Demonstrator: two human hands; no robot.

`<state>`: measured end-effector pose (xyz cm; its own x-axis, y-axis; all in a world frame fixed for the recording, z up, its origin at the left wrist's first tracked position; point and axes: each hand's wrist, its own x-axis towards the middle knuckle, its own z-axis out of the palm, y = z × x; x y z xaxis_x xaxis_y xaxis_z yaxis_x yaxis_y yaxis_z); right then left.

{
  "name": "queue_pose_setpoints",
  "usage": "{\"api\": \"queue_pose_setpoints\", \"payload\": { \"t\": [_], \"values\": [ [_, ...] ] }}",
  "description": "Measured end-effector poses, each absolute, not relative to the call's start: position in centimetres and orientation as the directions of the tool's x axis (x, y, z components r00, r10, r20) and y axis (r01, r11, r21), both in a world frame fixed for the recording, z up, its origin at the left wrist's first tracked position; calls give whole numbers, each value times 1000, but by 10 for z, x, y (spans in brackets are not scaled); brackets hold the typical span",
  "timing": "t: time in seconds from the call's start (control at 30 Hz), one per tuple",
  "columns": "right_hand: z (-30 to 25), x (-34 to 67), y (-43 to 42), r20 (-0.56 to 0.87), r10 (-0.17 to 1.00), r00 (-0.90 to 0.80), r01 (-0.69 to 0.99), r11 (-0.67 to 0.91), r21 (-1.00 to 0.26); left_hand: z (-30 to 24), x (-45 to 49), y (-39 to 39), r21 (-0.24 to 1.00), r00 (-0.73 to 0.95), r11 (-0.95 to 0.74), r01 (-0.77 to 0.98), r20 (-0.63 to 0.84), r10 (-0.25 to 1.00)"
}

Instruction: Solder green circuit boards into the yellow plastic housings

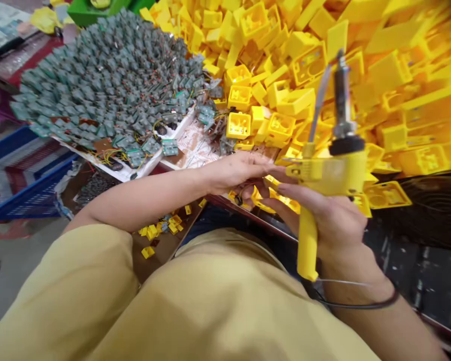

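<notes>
My right hand (332, 225) is wrapped round the handle of a yellow soldering gun (325, 173), whose metal tip points up and away. My left hand (235, 170) reaches across in front of me with fingers together, closed on a small yellow plastic part with wires (257, 193) at the table's near edge, right beside the gun. What exactly lies under the fingers is partly hidden.
A large heap of yellow plastic housings (304, 65) fills the table's right side. A dense pile of small green circuit boards (108, 85) lies on a white tray (126, 173) at left. A blue crate (18, 170) stands on the floor, left. Loose yellow pieces (161, 228) lie near my lap.
</notes>
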<state>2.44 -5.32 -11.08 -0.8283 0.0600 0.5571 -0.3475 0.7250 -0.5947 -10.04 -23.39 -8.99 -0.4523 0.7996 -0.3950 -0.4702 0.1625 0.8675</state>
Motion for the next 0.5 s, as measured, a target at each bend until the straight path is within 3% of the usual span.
{"api": "queue_pose_setpoints", "payload": {
  "t": [0.07,0.13,0.23,0.33,0.4,0.5],
  "values": [
    [-113,22,-54,654,77,-753,-397,740,-544,-95,-97,-240,819,-428,120,-561,-411,805],
    [-112,22,-56,704,149,-695,-425,704,-569,-98,-92,-253,841,-458,70,-537,-359,813],
    [-109,26,-61,678,249,-691,-461,570,-680,-99,-78,-269,978,-574,59,-202,-167,802],
    [-108,33,-69,629,289,-722,-457,484,-746,-101,-58,-264,981,-722,54,188,100,685],
    [-110,36,-76,598,301,-743,-438,458,-774,-105,-46,-250,983,-788,-20,180,157,595],
    [-115,37,-86,561,305,-770,-412,433,-802,-112,-34,-232,982,-846,-177,-63,41,531]
  ]
}}
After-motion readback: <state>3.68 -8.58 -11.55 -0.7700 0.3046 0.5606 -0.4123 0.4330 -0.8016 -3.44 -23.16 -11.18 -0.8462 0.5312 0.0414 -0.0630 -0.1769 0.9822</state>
